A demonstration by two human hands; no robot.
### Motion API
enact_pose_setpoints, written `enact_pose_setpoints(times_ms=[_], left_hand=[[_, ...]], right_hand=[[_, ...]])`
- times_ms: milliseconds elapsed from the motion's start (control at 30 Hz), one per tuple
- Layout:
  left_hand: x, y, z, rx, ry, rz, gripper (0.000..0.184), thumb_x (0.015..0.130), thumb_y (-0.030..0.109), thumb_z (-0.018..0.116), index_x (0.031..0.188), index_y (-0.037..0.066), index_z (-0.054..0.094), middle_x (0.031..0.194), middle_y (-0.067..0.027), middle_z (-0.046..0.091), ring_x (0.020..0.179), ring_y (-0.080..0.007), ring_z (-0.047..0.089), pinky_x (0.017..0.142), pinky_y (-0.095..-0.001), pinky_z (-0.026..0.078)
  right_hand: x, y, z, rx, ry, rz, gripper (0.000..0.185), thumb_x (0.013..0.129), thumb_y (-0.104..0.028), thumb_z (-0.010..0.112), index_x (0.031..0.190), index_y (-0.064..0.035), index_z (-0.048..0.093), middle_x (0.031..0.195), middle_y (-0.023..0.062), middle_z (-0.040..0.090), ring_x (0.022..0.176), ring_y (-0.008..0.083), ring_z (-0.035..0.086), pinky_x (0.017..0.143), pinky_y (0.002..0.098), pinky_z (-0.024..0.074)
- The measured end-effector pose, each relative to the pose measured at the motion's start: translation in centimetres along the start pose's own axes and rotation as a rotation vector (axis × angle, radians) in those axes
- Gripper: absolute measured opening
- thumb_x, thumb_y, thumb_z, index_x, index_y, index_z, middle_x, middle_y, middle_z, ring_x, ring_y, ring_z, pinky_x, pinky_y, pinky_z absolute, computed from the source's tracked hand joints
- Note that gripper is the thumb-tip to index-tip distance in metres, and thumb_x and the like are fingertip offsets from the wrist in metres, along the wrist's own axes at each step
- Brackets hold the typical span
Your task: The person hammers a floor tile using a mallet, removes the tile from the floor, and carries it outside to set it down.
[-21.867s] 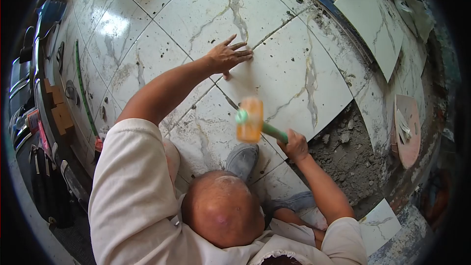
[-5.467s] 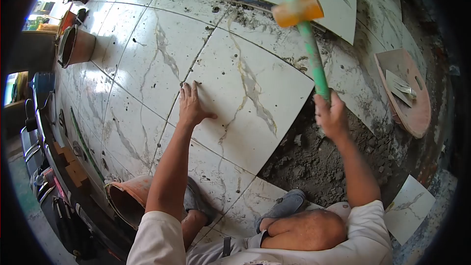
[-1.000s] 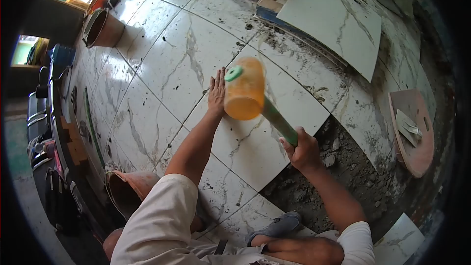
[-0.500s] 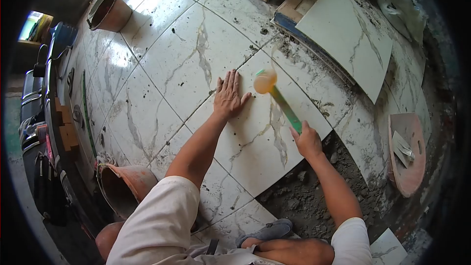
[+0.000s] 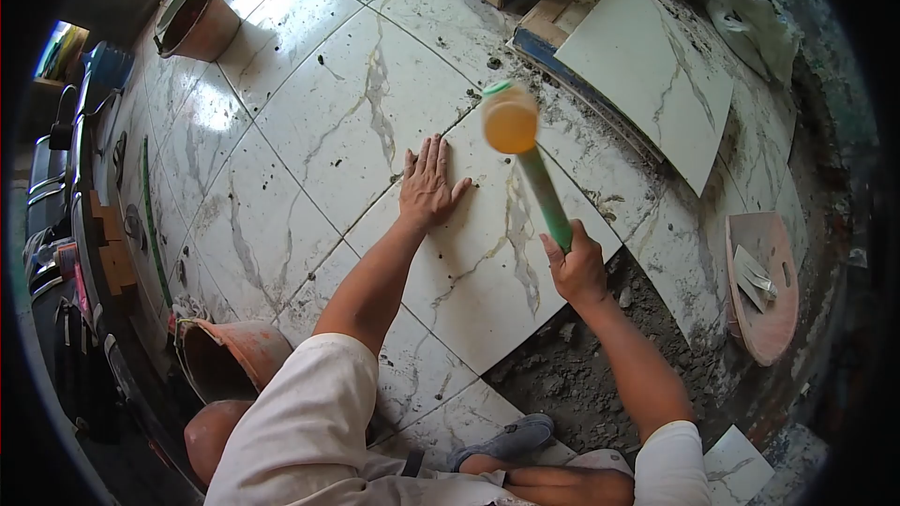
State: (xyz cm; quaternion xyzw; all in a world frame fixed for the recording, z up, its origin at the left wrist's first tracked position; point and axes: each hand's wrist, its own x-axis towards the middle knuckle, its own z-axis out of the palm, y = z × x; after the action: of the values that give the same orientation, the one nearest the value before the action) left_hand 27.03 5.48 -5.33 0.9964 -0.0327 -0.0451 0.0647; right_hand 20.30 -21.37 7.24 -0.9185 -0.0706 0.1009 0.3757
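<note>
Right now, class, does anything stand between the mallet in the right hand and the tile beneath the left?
Nothing visible lies between mallet and tile; the left hand rests on the tile, left of the mallet's head.

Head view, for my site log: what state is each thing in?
Mallet: raised, blurred
Tile: lying flat, speckled
Left hand: palm down at tile's edge
Right hand: closed on mallet
Grey bed: crumbly, uncovered
Near bucket: open, inside dark
Far bucket: open, contents unclear
</note>
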Motion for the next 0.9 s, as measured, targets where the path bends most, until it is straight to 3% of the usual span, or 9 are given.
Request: enact_pose_setpoints(times_ms=[100,233,367,433,500,567,767,833,900], left_hand=[[-0.2,-0.3,0.2,-0.031,0.033,-0.001,0.088,0.093,0.063,0.035,0.153,0.002,0.012,0.160,-0.0122,0.014,0.149,-0.0239,0.009,0.120,-0.0455,0.002],[0.1,-0.2,-0.1,-0.038,0.054,0.001,0.087,0.093,0.062,0.035,0.152,0.002,0.015,0.160,-0.0123,0.016,0.149,-0.0237,0.010,0.120,-0.0453,0.002],[-0.3,-0.4,0.0,-0.061,0.075,0.016,0.086,0.093,0.062,0.034,0.152,0.001,0.017,0.160,-0.0125,0.017,0.149,-0.0236,0.011,0.120,-0.0456,0.003],[-0.2,-0.5,0.1,-0.055,0.081,0.020,0.086,0.093,0.062,0.034,0.152,0.001,0.017,0.160,-0.0124,0.017,0.149,-0.0235,0.011,0.120,-0.0458,0.003],[-0.2,-0.5,0.1,-0.087,0.053,0.008,0.086,0.093,0.061,0.035,0.152,0.001,0.017,0.160,-0.0123,0.017,0.149,-0.0233,0.011,0.120,-0.0460,0.002],[-0.6,-0.5,0.1,-0.077,0.037,0.019,0.086,0.093,0.061,0.035,0.152,0.001,0.016,0.160,-0.0122,0.016,0.149,-0.0233,0.011,0.120,-0.0461,0.002],[-0.4,-0.7,-0.1,-0.094,0.063,0.007,0.086,0.093,0.061,0.036,0.152,0.002,0.015,0.160,-0.0119,0.017,0.149,-0.0232,0.011,0.120,-0.0468,0.002],[-0.4,-0.3,0.0,-0.100,0.037,0.003,0.086,0.093,0.061,0.037,0.152,0.002,0.015,0.160,-0.0119,0.018,0.149,-0.0232,0.011,0.120,-0.0469,0.002],[-0.2,-0.5,-0.2,-0.109,0.065,0.006,0.086,0.093,0.060,0.037,0.152,0.002,0.015,0.159,-0.0122,0.018,0.149,-0.0236,0.011,0.120,-0.0470,0.002]], right_hand=[[-1.1,1.0,2.1,0.163,0.143,-0.074,0.036,0.093,-0.038,0.062,0.093,-0.0039,0.048,0.074,0.0213,0.063,0.071,0.0460,0.062,0.058,0.0507,0.0464],[-2.2,5.1,6.5,-0.275,0.028,0.169,0.039,0.093,-0.040,0.060,0.095,-0.0023,0.050,0.071,0.0245,0.060,0.072,0.0473,0.061,0.059,0.0520,0.0465],[-1.8,-0.7,6.2,-0.036,0.134,0.164,0.041,0.094,-0.041,0.059,0.093,-0.0007,0.050,0.072,0.0272,0.060,0.073,0.0482,0.061,0.060,0.0534,0.0461],[-2.0,-0.1,8.1,0.084,0.332,0.087,0.042,0.093,-0.042,0.060,0.090,-0.0006,0.051,0.072,0.0276,0.060,0.073,0.0486,0.060,0.060,0.0535,0.0463],[-1.4,1.1,8.7,-0.027,0.304,0.147,0.042,0.093,-0.042,0.060,0.088,-0.0010,0.051,0.071,0.0272,0.060,0.072,0.0486,0.060,0.060,0.0529,0.0467],[-0.8,0.0,7.4,-0.195,0.074,0.294,0.041,0.093,-0.041,0.060,0.089,-0.0016,0.050,0.073,0.0271,0.060,0.073,0.0484,0.061,0.061,0.0526,0.0469],[-1.7,1.1,8.9,0.063,0.345,0.064,0.040,0.093,-0.039,0.061,0.089,0.0001,0.052,0.073,0.0270,0.061,0.073,0.0492,0.060,0.061,0.0518,0.0479],[-1.9,1.9,8.8,-0.225,0.117,0.246,0.039,0.092,-0.037,0.062,0.089,-0.0007,0.050,0.071,0.0256,0.059,0.072,0.0487,0.060,0.060,0.0512,0.0473],[-1.0,0.1,7.7,-0.148,0.109,0.241,0.040,0.092,-0.039,0.062,0.090,-0.0006,0.050,0.073,0.0264,0.060,0.074,0.0487,0.060,0.061,0.0523,0.0471]])
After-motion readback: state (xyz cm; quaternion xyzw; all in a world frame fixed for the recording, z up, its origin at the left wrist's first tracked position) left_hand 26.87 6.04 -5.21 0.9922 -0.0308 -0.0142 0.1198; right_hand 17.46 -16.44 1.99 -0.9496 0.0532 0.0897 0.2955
